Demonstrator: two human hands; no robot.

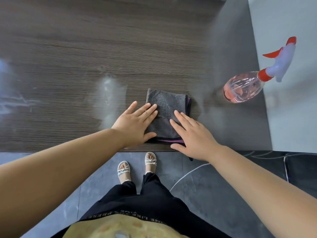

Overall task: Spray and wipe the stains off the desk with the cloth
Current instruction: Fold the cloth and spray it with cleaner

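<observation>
At 6 o'clock, nearest me, a yellowish top (pixel 120 227) and black trousers (pixel 154 200) fill the bottom of the view. The waistband lettering is too blurred to read. Both forearms (pixel 60 162) come in from the lower corners, cut off by the frame. Two feet in pale sandals (pixel 123 169) stand on the grey tiled floor (pixel 214 194), just short of the near edge of the desk (pixel 85 40).

On that edge, mid-view, lies the cloth (pixel 167 102), grey and folded to a rough square, with a purple and black hem along its near and right sides. The left hand (pixel 135 122) lies flat with its fingers straight, gripping nothing. Its fingertips are on the cloth's left side and its thumb is by the near hem. The right hand (pixel 193 136) is just as flat and open over the near right corner, with its heel out past the desk edge. It hides that corner, though a dark scrap of fabric pokes out below the wrist.

The desk is dark wood grain, smeared by motion blur. A whitish stain (pixel 108 90) sits at 9 o'clock from the cloth, near it. A paler streaked patch (pixel 12 98) is cut off by the left frame. At 2 o'clock, well apart, the spray bottle (pixel 243 90) rests on a plain grey strip (pixel 238 40) along the desk's right side. It is clear, holds pink liquid and has a red collar and trigger. The wide lens leans it, so I cannot tell whether it is truly upright. Past the strip is a pale surface (pixel 291 117) I cannot identify. The widest stretch of wood runs from 10 to 12 o'clock, up to the frame's top.
</observation>
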